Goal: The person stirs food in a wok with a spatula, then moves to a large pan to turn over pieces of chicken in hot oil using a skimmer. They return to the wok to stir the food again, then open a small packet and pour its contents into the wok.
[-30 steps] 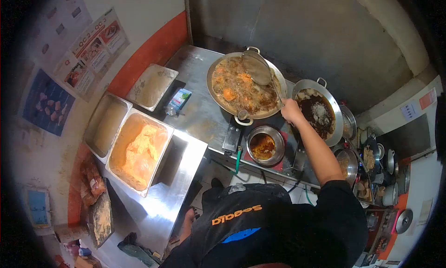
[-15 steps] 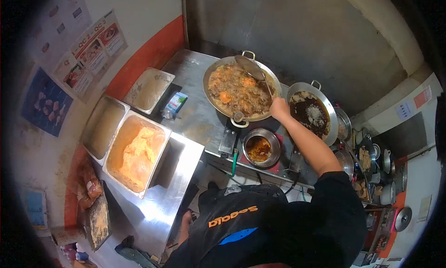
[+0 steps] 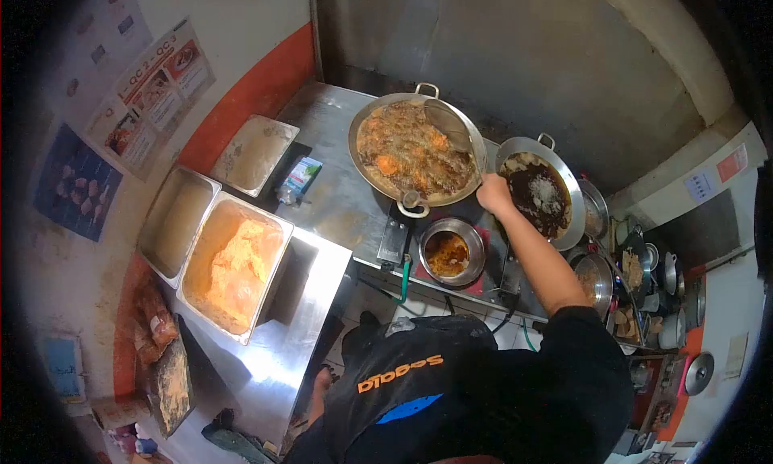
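Note:
My right hand [image 3: 494,195] is closed around the handle of a wide skimmer [image 3: 448,119]. Its round head lies over the far right part of a large wok [image 3: 360,160] full of bubbling oil. Orange-brown fried pieces [image 3: 388,165] float in that oil. Low beside my apron, my left hand [image 3: 324,378] hangs away from the stove, its fingers mostly hidden. In front of the big wok stands a steel pot [image 3: 478,255] with brown oil and crumbs. A second wok [image 3: 573,230] of dark oil with pale foam is just right of my right hand.
A steel tub of orange flour [image 3: 241,263] stands on the left counter, beside another steel tub [image 3: 173,226]. Behind them is a shallow tray [image 3: 256,154], with a blue-and-white packet [image 3: 301,177] near it. Pans and bowls [image 3: 594,283] crowd the right side. A green hose [image 3: 405,279] hangs at the stove front.
My right hand has shifted slightly right and down. The skimmer head has swung from the wok's far rim toward its right side, close over the oil.

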A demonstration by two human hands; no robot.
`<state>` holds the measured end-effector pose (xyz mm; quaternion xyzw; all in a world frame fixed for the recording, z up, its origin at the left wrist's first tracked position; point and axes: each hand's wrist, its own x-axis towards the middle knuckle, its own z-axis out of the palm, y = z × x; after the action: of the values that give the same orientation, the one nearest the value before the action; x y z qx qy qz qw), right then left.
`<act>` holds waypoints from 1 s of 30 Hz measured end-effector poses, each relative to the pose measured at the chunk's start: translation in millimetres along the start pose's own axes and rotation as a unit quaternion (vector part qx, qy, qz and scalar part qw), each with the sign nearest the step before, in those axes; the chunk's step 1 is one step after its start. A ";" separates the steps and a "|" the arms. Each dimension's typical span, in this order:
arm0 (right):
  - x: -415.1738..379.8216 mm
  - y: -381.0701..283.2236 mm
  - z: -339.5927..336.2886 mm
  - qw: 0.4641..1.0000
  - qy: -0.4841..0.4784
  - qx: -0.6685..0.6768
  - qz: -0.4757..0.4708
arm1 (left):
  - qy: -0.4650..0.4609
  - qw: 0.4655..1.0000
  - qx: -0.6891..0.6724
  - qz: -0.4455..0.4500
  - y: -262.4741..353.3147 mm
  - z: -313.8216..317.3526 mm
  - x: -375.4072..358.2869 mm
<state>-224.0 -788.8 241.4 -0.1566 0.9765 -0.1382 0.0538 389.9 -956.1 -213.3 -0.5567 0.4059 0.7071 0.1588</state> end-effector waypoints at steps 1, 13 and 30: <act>-2.0 -3.4 -12.1 1.000 0.001 0.005 -0.018 | 0.000 1.000 -0.009 -0.003 -3.5 -1.8 2.7; -6.9 2.1 -10.5 0.999 0.016 0.041 -0.029 | -0.008 0.978 0.149 0.147 48.7 22.3 -87.1; 40.2 17.5 -29.4 0.703 -0.382 0.479 0.362 | -0.007 0.998 0.052 0.025 40.9 26.9 -29.8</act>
<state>-271.5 -778.3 261.9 0.2161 0.6563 -0.4858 0.5354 354.3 -954.5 -168.3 -0.5321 0.4549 0.6929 0.1726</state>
